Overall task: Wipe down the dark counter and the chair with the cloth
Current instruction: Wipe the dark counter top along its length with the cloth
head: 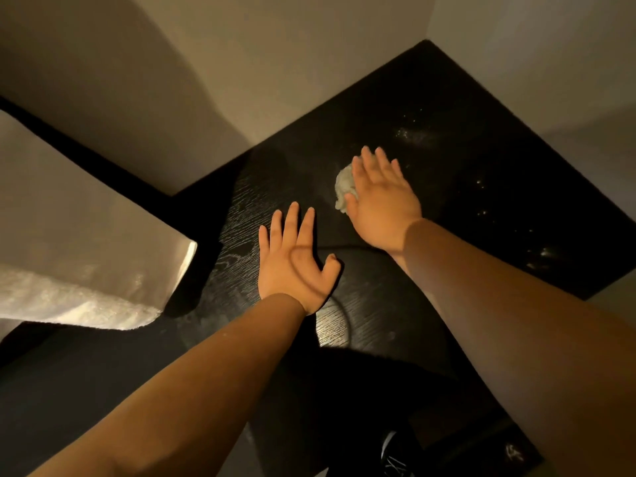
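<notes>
Here, seen from above by a head-worn camera, two bare forearms reach out over a dark wood-grain bench [464,139] set into a pale corner of wall. The right hand [382,197] lies flat on a small, crumpled, whitish cloth [344,189], pressing it against the bench near the middle of the surface; the cloth peeks out from under the thumb side of the palm. Its fingers [375,160] are stretched out straight and only slightly parted, not curled around the cloth, so it is pinned rather than gripped. The left hand [296,259] rests palm-down on the bare bench just beside and nearer the body, holding nothing, its fingers [290,218] loosely spread and the thumb angled out. Pale specks and smears show on the far and right parts of the bench, beyond the cloth, which suggests the wiping is under way but not finished there; faint streaks nearer the left hand may be damp wiped patches, though the dim light makes that uncertain. At the left edge sits what appears to be the chair [79,270], with a cream fuzzy cushion and a dark frame; no hand or cloth is near it, so that part of the job looks still to be done.
</notes>
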{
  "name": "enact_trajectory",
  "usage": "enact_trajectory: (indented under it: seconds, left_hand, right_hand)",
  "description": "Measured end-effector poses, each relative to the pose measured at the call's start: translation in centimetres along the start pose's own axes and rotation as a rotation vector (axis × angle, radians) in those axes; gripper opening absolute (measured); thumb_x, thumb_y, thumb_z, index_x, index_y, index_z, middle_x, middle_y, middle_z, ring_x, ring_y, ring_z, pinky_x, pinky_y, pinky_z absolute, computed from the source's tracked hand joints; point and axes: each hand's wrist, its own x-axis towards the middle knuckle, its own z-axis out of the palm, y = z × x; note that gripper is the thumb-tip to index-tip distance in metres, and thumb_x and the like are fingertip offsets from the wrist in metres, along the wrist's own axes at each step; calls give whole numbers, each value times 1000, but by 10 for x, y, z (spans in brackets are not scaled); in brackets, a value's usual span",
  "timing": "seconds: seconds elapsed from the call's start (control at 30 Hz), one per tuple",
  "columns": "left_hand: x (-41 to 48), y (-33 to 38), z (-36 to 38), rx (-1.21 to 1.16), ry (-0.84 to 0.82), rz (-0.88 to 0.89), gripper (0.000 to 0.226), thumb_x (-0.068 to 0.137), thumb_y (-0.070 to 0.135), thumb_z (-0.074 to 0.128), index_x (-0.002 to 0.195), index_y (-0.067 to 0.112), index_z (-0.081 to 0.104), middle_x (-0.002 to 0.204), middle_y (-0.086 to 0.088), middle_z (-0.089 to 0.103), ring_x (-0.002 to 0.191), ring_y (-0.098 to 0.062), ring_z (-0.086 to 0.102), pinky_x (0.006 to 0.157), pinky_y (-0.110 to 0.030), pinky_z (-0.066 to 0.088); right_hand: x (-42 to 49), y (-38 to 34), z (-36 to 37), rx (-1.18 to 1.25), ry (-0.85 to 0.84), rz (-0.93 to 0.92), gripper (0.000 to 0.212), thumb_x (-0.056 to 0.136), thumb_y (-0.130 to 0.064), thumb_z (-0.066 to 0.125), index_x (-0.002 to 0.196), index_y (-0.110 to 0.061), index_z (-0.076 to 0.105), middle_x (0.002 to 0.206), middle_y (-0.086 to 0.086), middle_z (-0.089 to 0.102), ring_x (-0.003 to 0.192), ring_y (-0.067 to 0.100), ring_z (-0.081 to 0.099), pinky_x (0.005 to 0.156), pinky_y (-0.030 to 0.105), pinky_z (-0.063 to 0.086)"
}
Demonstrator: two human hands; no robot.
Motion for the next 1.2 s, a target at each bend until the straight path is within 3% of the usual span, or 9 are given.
enact_trajectory:
  seconds: [0.13, 0.23, 0.53, 0.63, 0.8, 0.87, 1.0, 1.1, 1.2]
  left_hand:
    - [-2, -2, 3, -12, 34, 9, 88, 93, 69, 34, 168, 27, 16, 177, -2, 5, 163, -28, -5, 131, -52, -3]
    - [-3, -1, 4, 4, 47, 6, 88, 94, 69, 33, 168, 26, 17, 177, -3, 6, 163, -28, -4, 130, -53, -2]
    - [1, -1, -1, 36, 7, -1, 92, 89, 68, 39, 168, 25, 18, 177, -6, 7, 162, -32, 0, 130, -55, 2]
    - [0, -2, 0, -3, 5, 6, 92, 88, 66, 41, 168, 24, 20, 177, -6, 6, 162, -32, -2, 130, -55, 0]
    - [0, -3, -1, -41, 8, 14, 92, 88, 64, 43, 167, 22, 23, 176, -7, 9, 162, -34, -1, 130, -56, -1]
    - [0, -3, -1, -43, 24, 5, 91, 87, 63, 45, 166, 22, 27, 176, -8, 13, 162, -35, 3, 129, -57, 1]
    - [0, -1, 0, -37, 35, 1, 91, 86, 62, 48, 166, 24, 28, 175, -6, 15, 161, -34, 5, 129, -56, 4]
    - [0, -2, 1, -44, 42, 12, 91, 84, 62, 50, 164, 23, 32, 174, -7, 18, 161, -35, 8, 129, -58, 6]
    - [1, -3, 1, -65, 27, 9, 91, 84, 61, 50, 164, 23, 29, 175, -5, 14, 162, -33, 3, 129, -58, 4]
  right_hand:
    - [-42, -20, 15, -32, -69, -256, 72, 101, -49, 16, 163, -12, 19, 172, 11, 8, 158, 29, 1, 129, 44, 2]
    - [-42, -10, 9, -25, -168, -364, 68, 105, -50, 17, 164, -16, 9, 172, 3, -2, 158, 22, -9, 128, 40, -4]
    - [5, -10, 0, -28, -58, -35, 66, 108, -44, 23, 164, -16, 6, 172, 5, -3, 158, 26, -9, 128, 42, -4]
    - [-11, -18, 7, -49, -125, -165, 65, 107, -44, 19, 164, -16, 6, 172, 6, -6, 158, 27, -10, 128, 44, -4]
    - [-5, -4, 3, -76, -97, -319, 71, 101, -50, 23, 162, -12, 23, 171, 8, 15, 158, 29, 11, 128, 46, 11]
    - [18, -5, -1, -68, -37, -232, 68, 104, -47, 27, 161, -11, 25, 170, 11, 18, 157, 31, 14, 128, 46, 10]
    - [41, -20, 1, -2, -12, 12, 66, 107, -43, 27, 164, -13, 12, 172, 9, 4, 158, 30, -1, 128, 45, 1]
    - [15, -27, 9, 35, -45, -116, 66, 107, -44, 22, 164, -14, 13, 172, 8, 1, 158, 29, -6, 128, 44, -4]
    - [-6, -18, 12, 57, -78, -289, 68, 103, -48, 19, 162, -15, 26, 171, 6, 12, 158, 28, 3, 128, 44, 2]
